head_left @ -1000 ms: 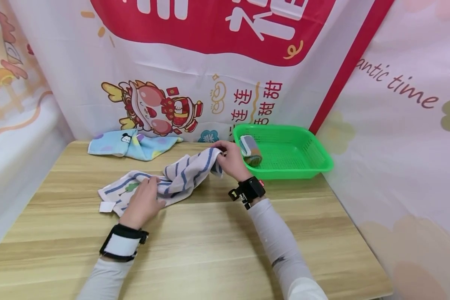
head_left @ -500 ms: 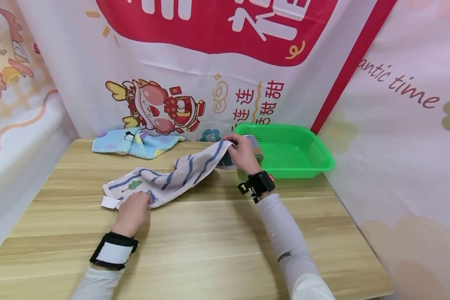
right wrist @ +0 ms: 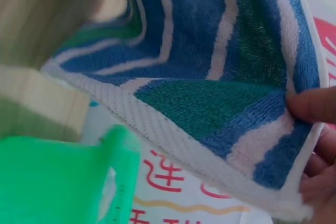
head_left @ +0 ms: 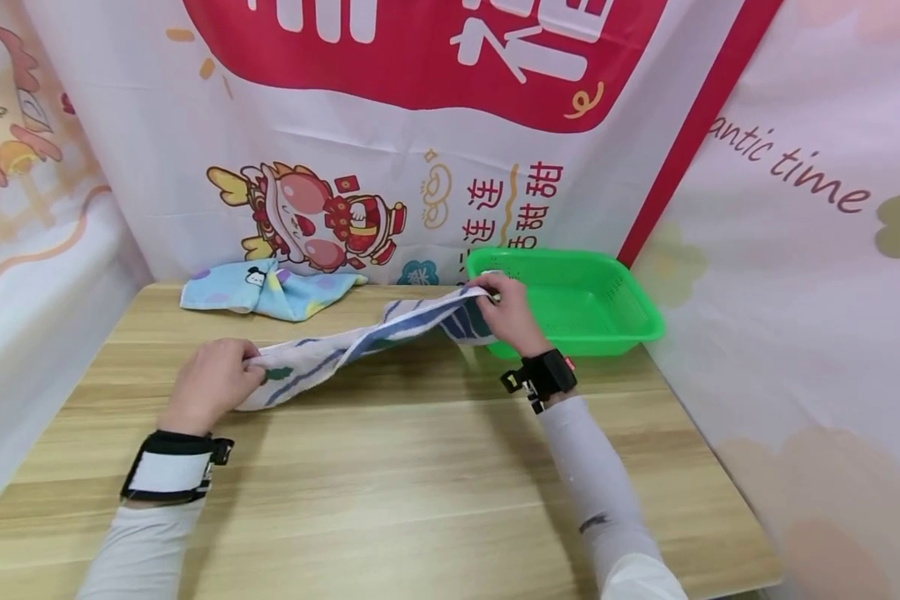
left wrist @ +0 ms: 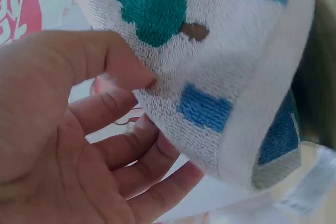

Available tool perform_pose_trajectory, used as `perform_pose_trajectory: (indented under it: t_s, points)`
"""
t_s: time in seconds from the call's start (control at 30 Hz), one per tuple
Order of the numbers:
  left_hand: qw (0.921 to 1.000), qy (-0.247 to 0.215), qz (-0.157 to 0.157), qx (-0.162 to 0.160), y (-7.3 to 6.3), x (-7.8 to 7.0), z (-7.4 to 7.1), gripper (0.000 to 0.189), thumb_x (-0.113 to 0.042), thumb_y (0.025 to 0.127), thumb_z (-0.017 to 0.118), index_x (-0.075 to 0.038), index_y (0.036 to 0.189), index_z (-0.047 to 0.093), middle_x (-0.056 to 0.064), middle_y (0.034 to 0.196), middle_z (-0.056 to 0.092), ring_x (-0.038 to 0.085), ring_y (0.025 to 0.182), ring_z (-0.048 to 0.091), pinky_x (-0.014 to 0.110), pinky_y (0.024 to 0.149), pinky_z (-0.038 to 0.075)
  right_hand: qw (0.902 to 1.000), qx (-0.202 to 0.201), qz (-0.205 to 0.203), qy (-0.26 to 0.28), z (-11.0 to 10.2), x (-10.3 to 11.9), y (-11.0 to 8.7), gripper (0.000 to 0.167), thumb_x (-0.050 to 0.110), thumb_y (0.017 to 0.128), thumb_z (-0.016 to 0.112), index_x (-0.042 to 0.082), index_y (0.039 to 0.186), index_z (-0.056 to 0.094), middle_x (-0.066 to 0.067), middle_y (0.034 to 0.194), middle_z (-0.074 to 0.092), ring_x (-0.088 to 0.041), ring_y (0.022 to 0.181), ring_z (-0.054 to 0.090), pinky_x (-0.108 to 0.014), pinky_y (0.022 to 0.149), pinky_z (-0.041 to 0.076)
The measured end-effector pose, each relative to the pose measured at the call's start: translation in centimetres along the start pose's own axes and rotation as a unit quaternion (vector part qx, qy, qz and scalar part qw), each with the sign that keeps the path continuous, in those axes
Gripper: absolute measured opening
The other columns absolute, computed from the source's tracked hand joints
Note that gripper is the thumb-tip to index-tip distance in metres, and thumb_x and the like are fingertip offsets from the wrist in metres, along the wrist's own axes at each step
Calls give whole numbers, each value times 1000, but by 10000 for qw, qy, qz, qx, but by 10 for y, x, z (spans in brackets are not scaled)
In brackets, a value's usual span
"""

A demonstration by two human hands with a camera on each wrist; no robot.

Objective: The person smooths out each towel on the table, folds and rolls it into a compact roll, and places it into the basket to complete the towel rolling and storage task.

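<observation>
A white towel (head_left: 360, 340) with blue stripes stretches between my two hands, lifted at both ends above the wooden table. My left hand (head_left: 213, 379) pinches its left end between thumb and fingers. In the left wrist view a green tree print (left wrist: 152, 11) and a blue patch lie beside the thumb, and a white tag (left wrist: 312, 182) hangs below. My right hand (head_left: 512, 315) pinches the other end near the green basket. The right wrist view shows the towel's blue and green striped side (right wrist: 210, 108), with the thumb pressed on its edge.
A green plastic basket (head_left: 648, 323) stands at the back right, the rolled cloth in it mostly hidden by my right hand. A light blue printed towel (head_left: 221, 287) lies at the back left. Printed curtains (head_left: 412, 133) hang right behind the wooden table (head_left: 390, 500).
My left hand has let the towel slip, moved left and taken its left end. My right hand has drawn the other end rightward, so the bunched towel is now pulled out long.
</observation>
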State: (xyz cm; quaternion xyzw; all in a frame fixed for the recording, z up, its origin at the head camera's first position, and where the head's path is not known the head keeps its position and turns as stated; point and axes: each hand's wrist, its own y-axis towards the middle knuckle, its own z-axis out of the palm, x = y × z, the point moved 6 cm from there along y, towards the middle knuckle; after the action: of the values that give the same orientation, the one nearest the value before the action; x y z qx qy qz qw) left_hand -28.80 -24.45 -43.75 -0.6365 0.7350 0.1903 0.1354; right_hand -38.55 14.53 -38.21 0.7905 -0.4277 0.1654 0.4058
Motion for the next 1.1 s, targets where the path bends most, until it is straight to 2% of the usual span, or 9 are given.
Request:
perform_pose_trajectory:
  t_s: [0.07, 0.17, 0.27, 0.33, 0.4, 0.63, 0.87, 1.03, 1.1]
  points:
    - [9988, 33, 78, 490, -3, 6, 13, 26, -8, 91, 58, 10, 106, 69, 23, 98, 70, 31, 81, 63, 48, 71, 53, 9995, 312, -15, 17, 9, -2, -16, 18, -3, 93, 64, 2, 108, 73, -12, 104, 73, -19, 77, 61, -27, 64, 53]
    - [9944, 29, 233, 1033, -7, 15, 38, 32, -5, 94, 51, 14, 115, 67, 29, 110, 68, 38, 96, 64, 57, 86, 53, 9950, 992, -50, -74, 28, -9, -47, 18, -3, 90, 68, 3, 106, 73, -10, 104, 73, -19, 80, 65, -29, 70, 58]
    - [9934, -52, 259, 1118, -9, 18, 48, 34, -5, 98, 45, 15, 117, 66, 33, 117, 65, 46, 109, 61, 63, 95, 48, 9852, 1677, -126, -330, 49, -18, -75, 18, -6, 88, 67, 3, 102, 75, -9, 102, 73, -19, 93, 67, -34, 84, 58]
    - [9938, -77, 242, 1081, -9, 17, 46, 35, -8, 100, 47, 15, 120, 64, 34, 120, 63, 49, 113, 59, 65, 97, 46, 9762, 2106, -120, -510, 60, -24, -90, 20, -7, 88, 65, 3, 101, 76, -8, 100, 73, -19, 95, 66, -35, 86, 57]
    - [9933, -40, 207, 1135, -9, 17, 46, 38, -11, 100, 51, 15, 124, 61, 36, 124, 60, 50, 115, 56, 66, 99, 45, 9692, 2364, -128, -682, 68, -28, -103, 20, -6, 89, 63, 4, 101, 76, -6, 99, 73, -18, 95, 66, -34, 86, 56]
    - [9899, 165, 107, 1406, -15, 24, 55, 55, -12, 90, 68, 18, 134, 52, 42, 126, 47, 49, 109, 53, 65, 96, 46, 9565, 2773, 401, -817, 67, -24, -136, 15, 1, 94, 65, 8, 100, 76, 1, 92, 70, -10, 83, 60, -28, 75, 54]
    - [9898, 139, -2, 1417, -24, 29, 50, 55, -7, 86, 69, 14, 135, 54, 43, 132, 44, 51, 110, 53, 68, 96, 46, 9371, 3361, 297, -891, 68, -3, -173, 8, 15, 93, 71, 18, 100, 75, 11, 85, 62, -5, 78, 57, -21, 69, 50]
    - [9887, 106, -114, 1489, -30, 30, 47, 52, -8, 87, 70, 12, 133, 57, 44, 134, 43, 52, 111, 53, 69, 97, 45, 9274, 3708, 178, -456, 67, 12, -174, 8, 26, 93, 75, 19, 94, 73, 9, 79, 62, -5, 72, 56, -19, 64, 49]
    - [9880, 94, -140, 1537, -31, 31, 48, 51, -8, 87, 70, 12, 132, 58, 43, 133, 45, 49, 109, 54, 68, 96, 46, 9299, 3653, 263, -350, 65, 13, -165, 11, 29, 97, 71, 18, 96, 74, 9, 84, 66, -5, 75, 59, -21, 68, 52]
